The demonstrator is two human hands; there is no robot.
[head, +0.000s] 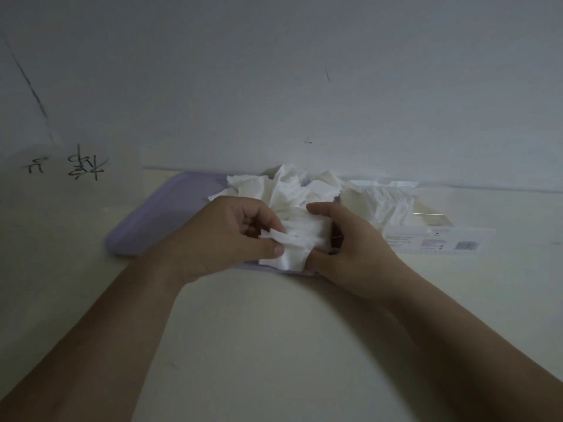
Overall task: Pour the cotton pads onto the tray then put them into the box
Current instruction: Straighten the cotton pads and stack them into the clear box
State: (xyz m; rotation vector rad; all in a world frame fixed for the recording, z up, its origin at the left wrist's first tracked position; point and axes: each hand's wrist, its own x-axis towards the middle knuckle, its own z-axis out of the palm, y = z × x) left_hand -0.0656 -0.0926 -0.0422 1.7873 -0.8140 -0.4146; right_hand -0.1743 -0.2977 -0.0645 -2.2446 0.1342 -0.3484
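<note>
Cotton pads [283, 190] heaped white and crumpled on the lilac tray [158, 214], crowding its far right part, around one o'clock from the tray's middle. Closer in, at about five o'clock on the tray, a tidier stack [304, 239] of pads squeezed between both hands. Left hand [225, 236] at nine o'clock of that stack, thumb on the near side, fingers curled over the top, pinching the left end. Right hand [353, 242] at three o'clock, fingers curled round the right end, thumb tucked low against the bottom edge. Hard to say in this dim light whether lifted clear of the tray or resting on it. Clear box [432, 236] just beside the tray at three o'clock, lying on the pale table [274, 345], barcode label [466, 245] on its near face, more white pads showing through its wall. Tray and box both set against the wall [274, 71] at twelve o'clock. Dark handwritten marks [67, 166] on that wall, out at ten o'clock from the tray.
</note>
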